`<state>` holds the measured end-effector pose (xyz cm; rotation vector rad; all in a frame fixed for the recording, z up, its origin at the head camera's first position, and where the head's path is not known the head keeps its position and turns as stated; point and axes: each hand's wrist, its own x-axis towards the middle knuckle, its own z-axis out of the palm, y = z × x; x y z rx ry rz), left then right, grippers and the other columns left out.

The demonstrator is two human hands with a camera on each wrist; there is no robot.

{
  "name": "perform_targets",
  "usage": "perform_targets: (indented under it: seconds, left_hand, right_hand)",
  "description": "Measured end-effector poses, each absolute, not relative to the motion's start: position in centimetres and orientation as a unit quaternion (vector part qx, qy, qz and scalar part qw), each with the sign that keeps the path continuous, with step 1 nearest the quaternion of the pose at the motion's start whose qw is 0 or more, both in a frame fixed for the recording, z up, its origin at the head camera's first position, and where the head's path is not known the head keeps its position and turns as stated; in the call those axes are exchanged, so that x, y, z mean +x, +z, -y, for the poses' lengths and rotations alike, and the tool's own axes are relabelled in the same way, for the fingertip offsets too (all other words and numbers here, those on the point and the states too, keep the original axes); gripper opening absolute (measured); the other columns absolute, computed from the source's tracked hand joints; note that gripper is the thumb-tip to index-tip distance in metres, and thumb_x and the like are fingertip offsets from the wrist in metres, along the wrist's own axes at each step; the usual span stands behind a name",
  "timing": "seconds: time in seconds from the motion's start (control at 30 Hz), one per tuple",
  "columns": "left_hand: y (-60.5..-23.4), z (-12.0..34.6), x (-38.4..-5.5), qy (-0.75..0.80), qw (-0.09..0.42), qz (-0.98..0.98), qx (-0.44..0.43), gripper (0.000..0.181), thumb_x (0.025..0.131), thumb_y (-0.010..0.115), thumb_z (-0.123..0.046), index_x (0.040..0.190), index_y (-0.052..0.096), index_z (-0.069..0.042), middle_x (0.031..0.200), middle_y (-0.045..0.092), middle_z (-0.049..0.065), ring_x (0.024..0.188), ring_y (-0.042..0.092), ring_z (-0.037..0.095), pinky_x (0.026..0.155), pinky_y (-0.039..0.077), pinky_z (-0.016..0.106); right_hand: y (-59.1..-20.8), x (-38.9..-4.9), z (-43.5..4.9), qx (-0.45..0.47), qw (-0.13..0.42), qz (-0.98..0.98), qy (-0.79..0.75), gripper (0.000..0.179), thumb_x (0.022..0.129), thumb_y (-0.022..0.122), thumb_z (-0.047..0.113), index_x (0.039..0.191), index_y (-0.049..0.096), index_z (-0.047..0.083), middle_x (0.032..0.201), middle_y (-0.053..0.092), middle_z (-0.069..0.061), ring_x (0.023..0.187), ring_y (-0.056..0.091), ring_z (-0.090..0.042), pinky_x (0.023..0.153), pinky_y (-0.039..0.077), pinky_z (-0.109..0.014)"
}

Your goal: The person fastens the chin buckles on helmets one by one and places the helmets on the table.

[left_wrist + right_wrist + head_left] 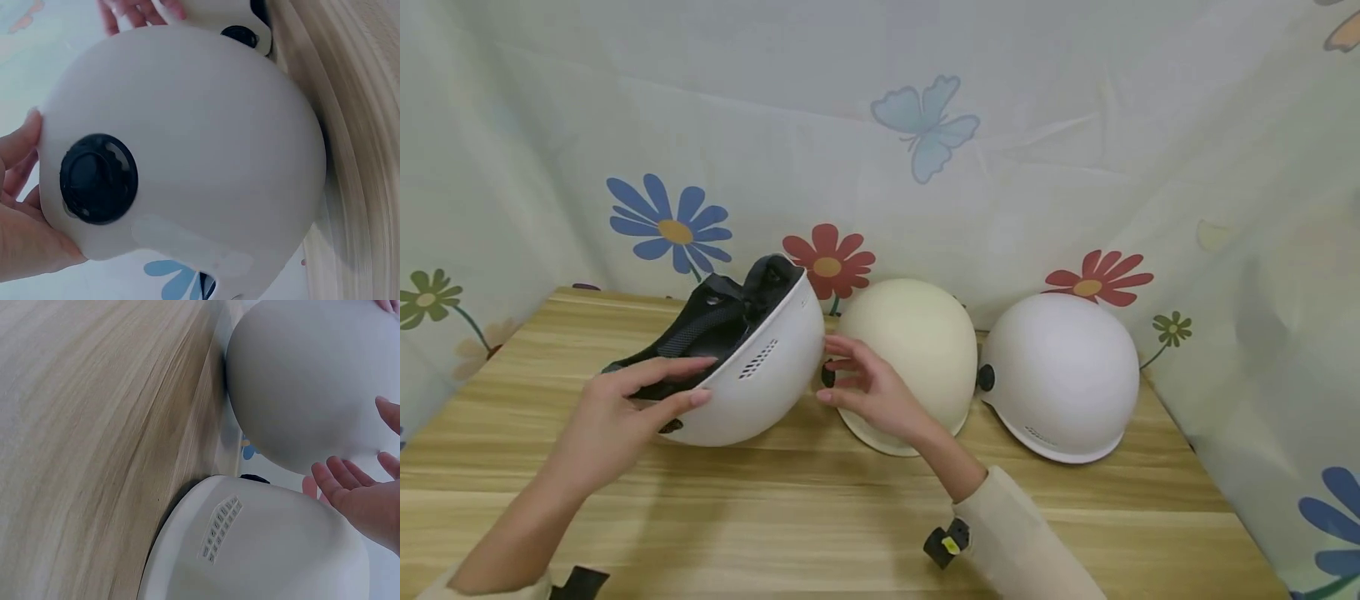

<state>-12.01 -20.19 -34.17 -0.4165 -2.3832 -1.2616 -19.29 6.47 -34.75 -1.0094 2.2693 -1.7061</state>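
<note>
A white helmet [786, 367] lies tipped on its side at the left of the table, its opening and black inner padding [700, 333] turned up and to the left. My left hand [617, 408] grips its rim, fingers at the inner side and thumb on the outer shell. In the left wrist view a round black knob [99, 179] shows on the shell near that hand. Beside the crown, my right hand [880, 392] has its fingers loosely spread; whether the fingertips touch the shell I cannot tell. That hand is in front of a cream helmet [917, 333].
Another white helmet [1067, 375] stands at the right, dome up, close to the cream one. The wooden table [775, 517] backs onto a hanging cloth [775, 142] printed with flowers and butterflies. Small black devices [946, 543] sit on both wrists.
</note>
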Motion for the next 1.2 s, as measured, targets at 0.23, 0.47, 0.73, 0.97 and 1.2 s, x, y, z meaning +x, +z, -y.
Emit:
perform_targets:
  seconds: [0.23, 0.47, 0.73, 0.97, 1.2]
  left_hand:
    - [-33.7, 21.6, -12.2, -0.503, 0.176, 0.844, -0.062, 0.04, 0.087, 0.063, -0.024, 0.122, 0.059, -0.008, 0.099, 0.06, -0.018, 0.085, 0.055, -0.002, 0.066, 0.047, 0.011]
    - [-34.2, 22.6, -12.7, -0.597, 0.181, 0.78, -0.042, 0.039, 0.087, 0.062, -0.015, 0.125, 0.057, -0.009, 0.099, 0.061, -0.015, 0.086, 0.057, 0.002, 0.07, 0.046, 0.009]
    - [-34.7, 23.3, -13.3, -0.767, 0.156, 0.617, -0.084, 0.04, 0.085, 0.061, -0.001, 0.124, 0.057, -0.009, 0.098, 0.066, -0.003, 0.085, 0.062, 0.007, 0.07, 0.049, 0.015]
    - [-34.8, 23.7, -13.5, -0.805, 0.149, 0.567, -0.091, 0.047, 0.086, 0.059, 0.0, 0.13, 0.049, -0.012, 0.101, 0.065, 0.0, 0.086, 0.063, 0.011, 0.066, 0.052, 0.021]
    - [-35.1, 24.2, -13.6, -0.848, 0.137, 0.496, -0.129, 0.055, 0.09, 0.051, 0.003, 0.136, 0.034, -0.021, 0.104, 0.064, 0.006, 0.09, 0.063, 0.016, 0.067, 0.053, 0.028]
  right_hand:
    - [-36.0, -20.5, -6.7, -0.332, 0.066, -0.756, -0.561, 0.061, 0.084, 0.064, 0.002, 0.138, 0.035, 0.006, 0.137, 0.038, -0.014, 0.119, 0.044, -0.032, 0.096, 0.036, -0.049]
    - [-34.7, -19.5, -6.4, -0.324, 0.087, -0.752, -0.567, 0.062, 0.084, 0.061, -0.004, 0.138, 0.031, -0.002, 0.14, 0.032, -0.021, 0.121, 0.039, -0.041, 0.097, 0.034, -0.05]
    - [-36.4, -20.5, -6.4, -0.314, 0.099, -0.759, -0.561, 0.063, 0.085, 0.063, 0.002, 0.14, 0.033, 0.006, 0.139, 0.036, -0.015, 0.121, 0.04, -0.038, 0.096, 0.038, -0.043]
    - [-36.8, -20.6, -6.4, -0.313, 0.103, -0.765, -0.553, 0.064, 0.084, 0.065, 0.006, 0.14, 0.034, 0.009, 0.137, 0.038, -0.014, 0.119, 0.042, -0.037, 0.094, 0.04, -0.044]
    - [-36.2, -20.3, -6.7, -0.296, 0.107, -0.772, -0.552, 0.063, 0.085, 0.063, 0.003, 0.14, 0.032, 0.006, 0.136, 0.038, -0.018, 0.119, 0.043, -0.036, 0.093, 0.042, -0.036]
